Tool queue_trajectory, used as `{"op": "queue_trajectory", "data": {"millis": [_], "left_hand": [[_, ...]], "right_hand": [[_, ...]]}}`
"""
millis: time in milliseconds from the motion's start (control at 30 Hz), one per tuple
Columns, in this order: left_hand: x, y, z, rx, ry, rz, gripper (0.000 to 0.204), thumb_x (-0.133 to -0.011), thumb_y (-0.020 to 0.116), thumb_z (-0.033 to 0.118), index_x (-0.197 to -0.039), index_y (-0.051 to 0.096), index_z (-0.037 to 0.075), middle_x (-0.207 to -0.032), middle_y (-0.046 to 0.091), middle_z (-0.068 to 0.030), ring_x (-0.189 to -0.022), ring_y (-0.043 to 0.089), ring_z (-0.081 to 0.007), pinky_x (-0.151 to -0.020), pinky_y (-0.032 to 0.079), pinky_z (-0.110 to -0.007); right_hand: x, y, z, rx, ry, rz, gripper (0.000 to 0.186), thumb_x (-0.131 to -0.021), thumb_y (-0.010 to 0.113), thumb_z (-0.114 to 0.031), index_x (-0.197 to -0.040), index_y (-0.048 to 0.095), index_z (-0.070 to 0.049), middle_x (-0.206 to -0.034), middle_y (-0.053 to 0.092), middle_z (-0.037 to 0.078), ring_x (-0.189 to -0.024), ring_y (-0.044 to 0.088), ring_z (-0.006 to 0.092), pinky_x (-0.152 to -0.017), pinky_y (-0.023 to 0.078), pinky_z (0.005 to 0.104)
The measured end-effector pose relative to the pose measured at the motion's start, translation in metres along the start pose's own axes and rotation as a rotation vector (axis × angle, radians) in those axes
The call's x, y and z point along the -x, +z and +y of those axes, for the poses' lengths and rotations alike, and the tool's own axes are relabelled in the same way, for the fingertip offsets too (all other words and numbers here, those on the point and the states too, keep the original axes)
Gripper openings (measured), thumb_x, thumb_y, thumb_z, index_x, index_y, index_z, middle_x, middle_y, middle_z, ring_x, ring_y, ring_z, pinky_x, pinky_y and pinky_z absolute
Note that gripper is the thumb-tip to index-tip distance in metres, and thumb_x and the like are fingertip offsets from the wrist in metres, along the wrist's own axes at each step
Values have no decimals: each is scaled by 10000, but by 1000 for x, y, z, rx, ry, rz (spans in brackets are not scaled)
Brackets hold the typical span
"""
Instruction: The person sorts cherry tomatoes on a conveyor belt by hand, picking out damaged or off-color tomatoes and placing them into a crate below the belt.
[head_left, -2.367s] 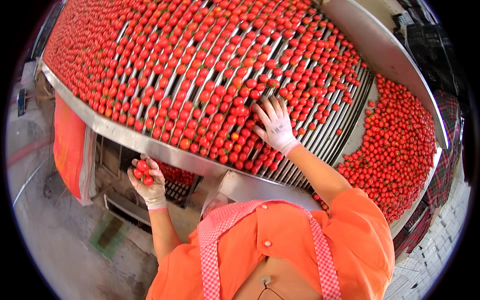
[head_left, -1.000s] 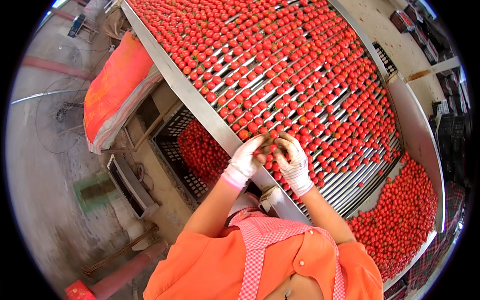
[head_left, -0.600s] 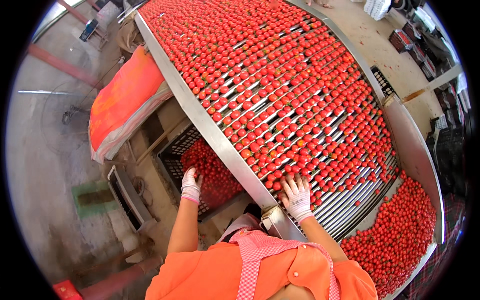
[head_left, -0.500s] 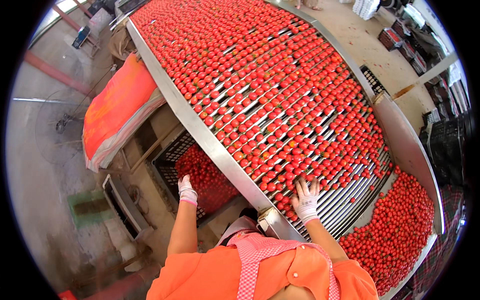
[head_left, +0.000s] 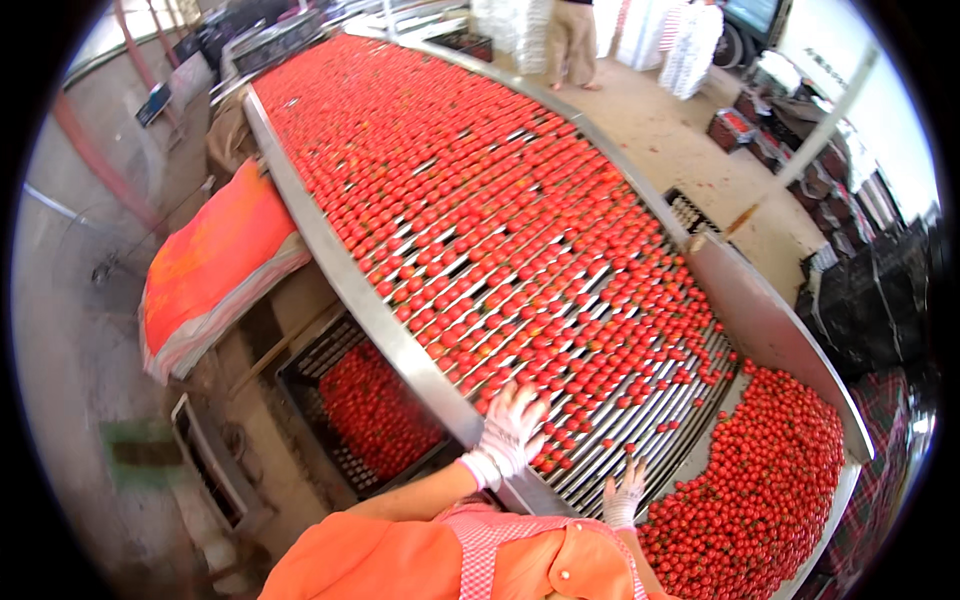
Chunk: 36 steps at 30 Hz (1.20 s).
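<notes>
Small red cherry tomatoes cover a sloping metal roller conveyor. My left hand, in a white glove, reaches across the conveyor's near side rail. Its fingers are spread at the closest tomatoes, and I see nothing held in it. My gloved right hand is over the bare rollers at the lower end, fingers apart and nothing visible in them. Just right of it, a dense heap of tomatoes lies in the curved metal end tray. The undersides of both hands are hidden.
Left of the conveyor, a black crate holds more tomatoes below the rail. An orange padded cover lies beyond it. Stacked crates and black wrapped bundles stand at right. A person stands at the far side.
My left hand has moved from above the crate, right over the rail to the conveyor. The right hand has shifted down the rollers toward the heap. The view has tilted up, showing a person.
</notes>
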<state>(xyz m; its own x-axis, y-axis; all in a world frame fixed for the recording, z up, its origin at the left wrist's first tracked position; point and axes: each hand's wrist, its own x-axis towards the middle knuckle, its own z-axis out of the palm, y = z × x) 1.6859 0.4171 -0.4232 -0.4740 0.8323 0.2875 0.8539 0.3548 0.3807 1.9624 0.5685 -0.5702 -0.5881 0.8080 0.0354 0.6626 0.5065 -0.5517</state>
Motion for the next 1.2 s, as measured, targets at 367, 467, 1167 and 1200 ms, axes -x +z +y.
{"op": "queue_trajectory", "data": {"millis": [367,467,1167,1200], "left_hand": [[28,57,47,-368,198,-439,702,-820,638,463,-1430,464,162,-1511,327,-180,-1423,222,-443,-1148,199,-583],[27,55,58,-401,270,-486,684,-840,612,473,-1425,468,152,-1516,326,-183,-1420,236,-445,-1149,207,-570],[44,71,72,-415,203,-745,778,-938,399,634,-1536,314,146,-1612,220,-166,-1495,122,-418,-1185,60,-584],[45,72,73,-416,207,-737,780,-937,394,639,-1537,313,146,-1612,221,-167,-1494,123,-419,-1186,61,-581]], "right_hand": [[23,20,29,-226,204,282,529,-821,644,-99,-1320,510,12,-1443,414,282,-1324,417,440,-1116,353,481],[23,19,31,-286,196,299,508,-822,636,-96,-1306,523,9,-1407,448,280,-1302,444,436,-1100,378,472],[20,-11,-7,-318,-265,421,444,-832,663,-79,-1255,550,-6,-1370,495,250,-1287,475,395,-1099,383,450],[21,-11,-5,-331,-254,416,431,-829,663,-77,-1242,560,-4,-1375,492,253,-1292,473,396,-1099,383,449]]}}
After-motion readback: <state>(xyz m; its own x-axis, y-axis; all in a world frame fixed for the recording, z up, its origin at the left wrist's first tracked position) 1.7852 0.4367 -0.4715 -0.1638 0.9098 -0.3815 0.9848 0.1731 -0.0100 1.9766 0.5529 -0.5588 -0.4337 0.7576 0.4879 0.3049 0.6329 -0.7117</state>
